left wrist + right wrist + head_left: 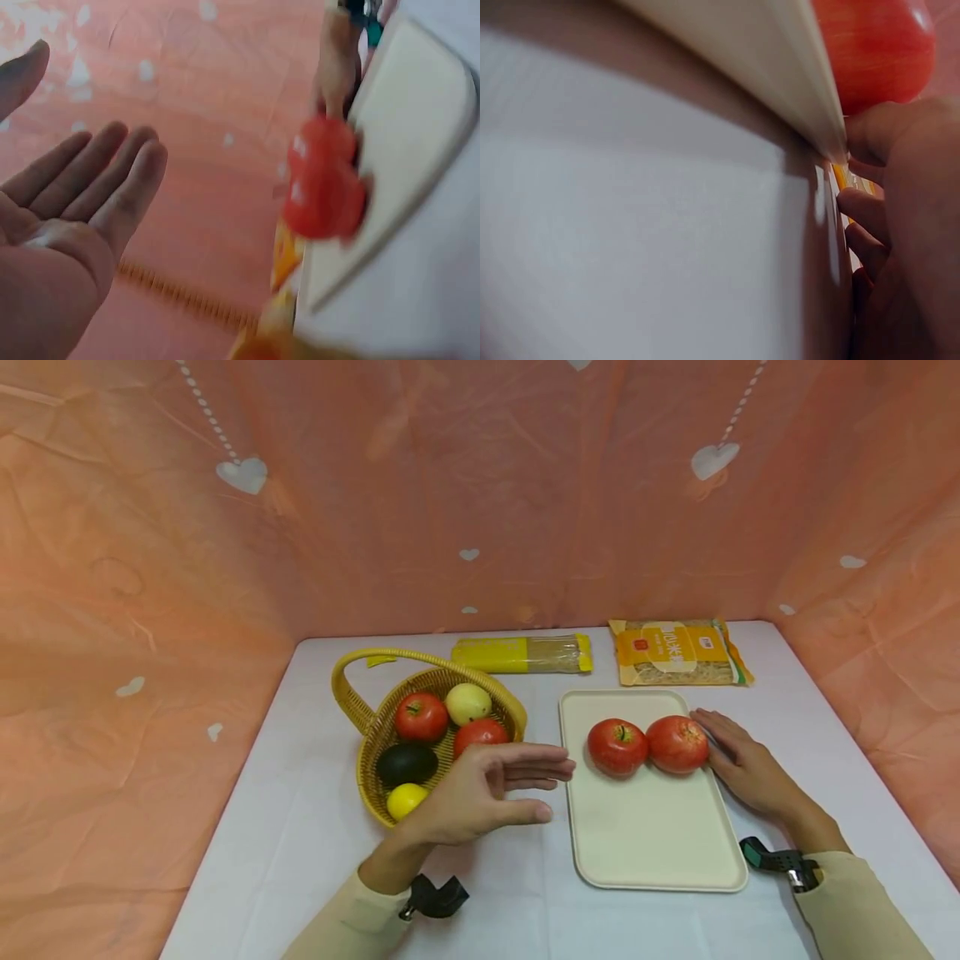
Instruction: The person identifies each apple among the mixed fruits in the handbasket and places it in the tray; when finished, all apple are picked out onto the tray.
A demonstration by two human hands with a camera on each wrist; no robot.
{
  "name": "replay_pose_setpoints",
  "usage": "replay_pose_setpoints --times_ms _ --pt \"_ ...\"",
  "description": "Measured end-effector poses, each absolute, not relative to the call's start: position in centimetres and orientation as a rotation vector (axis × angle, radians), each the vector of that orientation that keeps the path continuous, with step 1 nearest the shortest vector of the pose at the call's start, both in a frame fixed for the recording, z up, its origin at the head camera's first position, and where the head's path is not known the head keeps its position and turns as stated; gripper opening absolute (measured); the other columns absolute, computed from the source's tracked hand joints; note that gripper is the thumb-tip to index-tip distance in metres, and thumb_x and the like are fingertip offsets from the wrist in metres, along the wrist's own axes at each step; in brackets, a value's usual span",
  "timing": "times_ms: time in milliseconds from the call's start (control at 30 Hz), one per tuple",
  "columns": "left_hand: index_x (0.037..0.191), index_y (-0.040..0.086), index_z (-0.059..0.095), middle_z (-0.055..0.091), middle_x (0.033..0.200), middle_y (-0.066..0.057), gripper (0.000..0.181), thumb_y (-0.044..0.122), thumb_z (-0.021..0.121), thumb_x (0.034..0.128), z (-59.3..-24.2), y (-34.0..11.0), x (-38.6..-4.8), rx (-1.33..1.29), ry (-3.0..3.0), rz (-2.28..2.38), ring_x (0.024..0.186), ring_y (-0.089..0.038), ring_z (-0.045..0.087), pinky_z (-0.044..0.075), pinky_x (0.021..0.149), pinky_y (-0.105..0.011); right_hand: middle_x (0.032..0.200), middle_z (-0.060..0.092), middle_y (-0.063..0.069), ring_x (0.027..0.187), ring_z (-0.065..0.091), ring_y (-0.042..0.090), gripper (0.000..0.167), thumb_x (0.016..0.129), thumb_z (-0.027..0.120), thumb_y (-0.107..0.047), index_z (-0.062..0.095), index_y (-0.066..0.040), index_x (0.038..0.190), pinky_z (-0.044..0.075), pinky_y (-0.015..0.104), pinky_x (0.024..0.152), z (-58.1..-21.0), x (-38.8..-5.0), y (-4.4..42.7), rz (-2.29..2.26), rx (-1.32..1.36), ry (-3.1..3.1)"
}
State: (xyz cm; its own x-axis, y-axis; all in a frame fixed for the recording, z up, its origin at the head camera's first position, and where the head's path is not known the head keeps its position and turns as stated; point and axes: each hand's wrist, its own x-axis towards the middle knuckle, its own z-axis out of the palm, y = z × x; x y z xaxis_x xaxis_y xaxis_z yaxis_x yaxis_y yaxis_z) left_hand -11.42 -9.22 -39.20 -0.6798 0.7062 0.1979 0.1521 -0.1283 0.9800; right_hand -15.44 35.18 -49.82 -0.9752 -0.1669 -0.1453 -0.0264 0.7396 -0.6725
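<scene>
Two red apples sit side by side on a cream tray [652, 852], the left apple [617, 748] touching the right apple [677, 744]. My right hand [753, 774] lies at the tray's right rim, its thumb by the right apple and fingers loosely extended; in the right wrist view the thumb [877, 131] meets the rim. Between basket and tray hovers my left hand [487, 793], fingers straight and thumb apart, holding nothing. Behind it a yellow woven basket [367, 777] holds a red fruit [421, 717], another partly hidden red fruit [480, 733], a pale green fruit [468, 703], a dark oval fruit [407, 765] and a lemon [407, 800].
A yellow noodle packet [521, 655] lies behind the basket. An orange packet [678, 653] lies behind the tray. The basket's tall handle [345, 685] arches over its back. A pink-orange cloth [480, 485] with hearts surrounds the white table [300, 860].
</scene>
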Motion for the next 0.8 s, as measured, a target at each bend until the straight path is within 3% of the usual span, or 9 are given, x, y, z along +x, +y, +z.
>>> replay_pose_setpoints --times_ms 100,200,467,633,733,800 --pt "0.149 -0.009 0.060 0.067 0.145 -0.031 0.062 0.016 0.085 0.0983 -39.2 -12.1 -11.8 0.865 1.738 1.901 0.136 -0.043 0.067 0.058 0.112 -0.042 0.180 0.015 0.029 0.166 0.007 0.057 0.067 0.117 0.049 -0.036 0.023 -0.016 0.176 0.013 0.087 0.122 -49.9 -15.5 35.3 -1.053 -0.164 2.750" --pt "0.149 -0.008 0.061 0.066 0.146 -0.032 0.057 0.012 0.083 0.0993 -39.3 -14.6 -12.4 0.736 1.789 1.898 0.137 -0.052 0.062 0.060 0.109 -0.039 0.180 0.016 0.029 0.166 0.008 0.056 0.067 0.117 0.050 -0.036 0.024 -0.015 0.176 0.014 0.086 0.122 -49.9 -15.5 35.2 -1.047 -0.170 2.758" --pt "0.150 0.002 0.064 0.071 0.145 -0.019 0.054 0.021 0.079 0.1024 -40.5 -18.2 -14.5 0.425 2.157 1.635 0.134 -0.036 0.070 0.061 0.104 -0.030 0.180 0.016 0.029 0.165 0.008 0.057 0.067 0.117 0.050 -0.036 0.025 -0.014 0.176 0.014 0.087 0.122 -49.7 -15.4 35.2 -1.053 -0.169 2.757" --pt "0.153 0.004 0.063 0.068 0.149 -0.017 0.062 0.030 0.083 0.0996 -40.8 -18.5 -15.5 0.350 2.334 1.404 0.131 -0.032 0.072 0.063 0.105 -0.040 0.181 0.014 0.028 0.166 0.006 0.056 0.068 0.117 0.048 -0.038 0.023 -0.016 0.176 0.013 0.087 0.121 -49.7 -15.4 35.1 -1.060 -0.146 2.734" --pt "0.153 0.007 0.062 0.068 0.150 -0.014 0.067 0.040 0.082 0.0989 -40.6 -18.3 -16.3 0.328 2.415 1.217 0.133 -0.032 0.070 0.057 0.113 -0.049 0.181 0.014 0.029 0.166 0.006 0.057 0.068 0.117 0.048 -0.038 0.023 -0.015 0.176 0.013 0.087 0.122 -49.7 -15.4 35.1 -1.056 -0.144 2.738" --pt "0.155 0.009 0.061 0.073 0.141 -0.011 0.072 0.047 0.081 0.0981 -40.3 -18.0 -16.9 0.308 2.441 1.078 0.126 -0.030 0.072 0.054 0.114 -0.053 0.181 0.013 0.028 0.166 0.006 0.056 0.068 0.117 0.049 -0.038 0.023 -0.015 0.176 0.013 0.087 0.122 -49.7 -15.4 35.0 -1.057 -0.138 2.737"
